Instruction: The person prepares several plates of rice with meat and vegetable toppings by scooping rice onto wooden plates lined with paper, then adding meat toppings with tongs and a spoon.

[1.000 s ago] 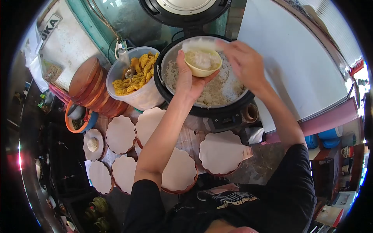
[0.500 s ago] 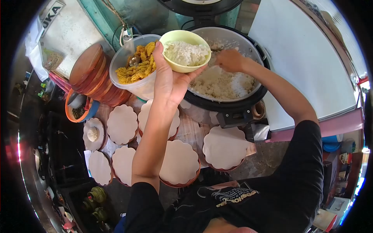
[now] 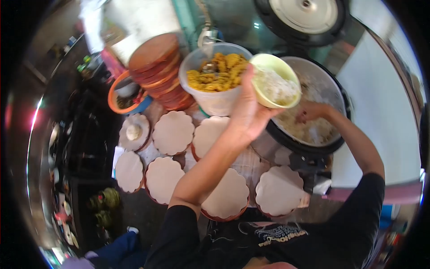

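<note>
My left hand [image 3: 254, 110] is wrapped round a pale yellow bowl [image 3: 264, 61] with white rice [image 3: 277, 86] in it, tilted above the left rim of a large rice cooker. Inside the cooker [image 3: 336, 81], my right hand [image 3: 311, 111] reaches down into the rice [image 3: 298, 125]; its fingers are curled, and what they hold is too blurred to make out. Left of the bowl stands a clear tub [image 3: 215, 99] of yellow-orange food [image 3: 228, 71] with a metal spoon. Paper-lined plates [image 3: 174, 133] lie in rows below, and the upper-left one [image 3: 133, 132] carries a ball of rice.
A stack of brown plates [image 3: 156, 67] stands behind the lined ones, next to an orange bowl [image 3: 117, 92]. The cooker's lid [image 3: 304, 15] is raised at the back. A white panel [image 3: 374, 107] borders the right. At the lower left are a person's dark trousers [image 3: 118, 251].
The view has shifted, so most things appear farther right. My left hand still holds the bowl, now more tilted. My right hand has moved lower in the cooker. A person's legs have come into view.
</note>
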Motion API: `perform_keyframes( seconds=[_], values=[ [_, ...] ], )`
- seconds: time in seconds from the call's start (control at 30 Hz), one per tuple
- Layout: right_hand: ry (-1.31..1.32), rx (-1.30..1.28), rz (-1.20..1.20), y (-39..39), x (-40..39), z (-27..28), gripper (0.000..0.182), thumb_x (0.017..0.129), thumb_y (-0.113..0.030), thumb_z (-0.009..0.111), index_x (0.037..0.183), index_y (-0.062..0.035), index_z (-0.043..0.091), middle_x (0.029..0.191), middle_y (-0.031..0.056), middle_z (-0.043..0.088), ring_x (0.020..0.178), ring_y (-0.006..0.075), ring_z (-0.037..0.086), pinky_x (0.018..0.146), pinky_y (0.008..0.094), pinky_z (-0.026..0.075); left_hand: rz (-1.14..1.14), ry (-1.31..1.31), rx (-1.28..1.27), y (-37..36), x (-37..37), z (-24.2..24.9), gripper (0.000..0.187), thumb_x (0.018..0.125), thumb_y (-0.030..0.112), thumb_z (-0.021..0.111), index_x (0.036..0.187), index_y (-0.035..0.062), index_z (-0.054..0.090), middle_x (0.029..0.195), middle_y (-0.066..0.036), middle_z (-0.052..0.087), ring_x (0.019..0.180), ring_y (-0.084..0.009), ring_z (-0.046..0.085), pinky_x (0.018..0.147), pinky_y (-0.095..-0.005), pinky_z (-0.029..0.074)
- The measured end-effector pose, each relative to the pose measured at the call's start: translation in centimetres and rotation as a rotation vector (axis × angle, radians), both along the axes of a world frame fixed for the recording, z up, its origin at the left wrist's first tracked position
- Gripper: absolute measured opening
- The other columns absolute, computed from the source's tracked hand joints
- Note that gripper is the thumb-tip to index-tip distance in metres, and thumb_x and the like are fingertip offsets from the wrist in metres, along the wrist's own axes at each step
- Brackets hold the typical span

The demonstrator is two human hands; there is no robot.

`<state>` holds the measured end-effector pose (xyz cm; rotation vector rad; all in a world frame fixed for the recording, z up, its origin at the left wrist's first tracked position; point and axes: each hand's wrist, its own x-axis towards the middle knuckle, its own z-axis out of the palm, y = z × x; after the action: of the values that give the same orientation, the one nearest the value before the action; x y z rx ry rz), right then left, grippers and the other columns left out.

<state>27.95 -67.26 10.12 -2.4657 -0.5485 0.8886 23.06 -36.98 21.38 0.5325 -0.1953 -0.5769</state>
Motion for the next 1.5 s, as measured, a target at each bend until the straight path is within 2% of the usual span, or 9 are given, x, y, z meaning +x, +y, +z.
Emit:
perform_keyframes(
  seconds=[0.33,0.53,0.6,0.7,0.8,0.9,1.2,1.3,1.5],
  values=[
    [-0.03,-0.093,0.03,2.0,-0.4,1.8,0.016,0.078,-0.02,0.064,0.076,-0.0063,0.071,0.061,0.003,0.064,0.056,0.0096,0.059,0.054,0.027,0.046,0.046,-0.015,0.003,0.8,-0.5,-0.8,0.066,0.083,0.063,0.05,0.128,0.0161,0.04,0.126,-0.007,0.051,0.117,-0.0233,0.05,0.096,-0.0512,0.039],
    [0.007,0.02,-0.065,2.3,-0.5,1.5,0.022,0.079,-0.02,0.065,0.066,-0.0013,0.065,0.06,0.0029,0.062,0.056,0.0103,0.058,0.052,0.028,0.045,0.087,-0.042,-0.032,2.2,-1.7,-1.6,0.069,0.085,0.061,0.049,0.135,0.0199,0.023,0.132,-0.01,0.037,0.124,-0.0287,0.039,0.091,-0.0591,0.038],
    [0.018,-0.042,-0.116,2.6,-0.3,1.6,0.006,0.071,0.0,0.063,0.077,0.0021,0.062,0.06,0.0036,0.06,0.056,0.0121,0.057,0.047,0.0293,0.045,0.146,0.013,0.007,3.1,-2.9,-0.8,0.068,0.086,0.06,0.048,0.136,0.0212,0.022,0.133,-0.011,0.036,0.123,-0.0292,0.039,0.091,-0.0591,0.038],
    [0.006,-0.049,-0.053,0.3,1.1,-0.8,0.008,0.073,-0.006,0.059,0.07,0.0009,0.062,0.056,0.0033,0.058,0.052,0.0119,0.056,0.047,0.0282,0.043,0.161,0.042,0.053,4.1,-3.9,-0.7,0.068,0.086,0.062,0.047,0.135,0.0216,0.023,0.132,-0.011,0.036,0.121,-0.0293,0.041,0.089,-0.0579,0.04],
    [0.071,-0.287,-0.019,1.4,0.8,1.5,0.021,0.081,-0.015,0.054,0.082,0.0009,0.067,0.075,0.0103,0.066,0.072,0.0171,0.063,0.062,0.0295,0.049,0.186,0.041,0.071,4.4,-4.1,-1.6,0.065,0.085,0.063,0.047,0.132,0.0224,0.027,0.125,-0.01,0.04,0.111,-0.0282,0.046,0.082,-0.0559,0.045],
    [0.057,-0.385,0.014,2.8,1.0,2.5,0.02,0.082,-0.015,0.054,0.085,0.0006,0.067,0.076,0.0103,0.066,0.071,0.0169,0.062,0.061,0.0295,0.049,0.231,0.021,0.07,4.9,-4.7,-1.9,0.062,0.085,0.063,0.047,0.129,0.0247,0.029,0.121,-0.009,0.043,0.109,-0.0279,0.048,0.078,-0.0555,0.047],
    [-0.5,-0.16,0.08,14.0,1.0,4.6,0.019,0.083,-0.014,0.054,0.091,-0.0004,0.066,0.079,0.0103,0.067,0.068,0.0164,0.06,0.06,0.0297,0.047,0.354,0.066,0.142,5.2,-4.7,-2.6,0.06,0.083,0.063,0.048,0.128,0.027,0.029,0.114,-0.01,0.043,0.1,-0.031,0.05,0.068,-0.0579,0.049],
    [-0.67,-0.066,0.076,15.5,0.0,4.9,0.02,0.084,-0.014,0.054,0.094,-0.0007,0.065,0.08,0.0103,0.067,0.068,0.0162,0.059,0.059,0.0297,0.047,0.28,0.04,0.076,5.7,-4.5,-2.4,0.059,0.084,0.059,0.05,0.133,0.0345,0.029,0.121,-0.008,0.043,0.113,-0.0312,0.044,0.083,-0.069,0.04],
    [-0.895,0.063,0.028,15.4,-1.1,5.6,0.02,0.085,-0.013,0.055,0.098,-0.0013,0.064,0.081,0.0103,0.067,0.066,0.0159,0.058,0.058,0.0299,0.046,0.302,0.097,0.08,5.3,-5.8,-1.2,0.061,0.084,0.059,0.05,0.135,0.0317,0.028,0.122,-0.009,0.043,0.112,-0.0294,0.046,0.088,-0.0668,0.037]
  ],
)
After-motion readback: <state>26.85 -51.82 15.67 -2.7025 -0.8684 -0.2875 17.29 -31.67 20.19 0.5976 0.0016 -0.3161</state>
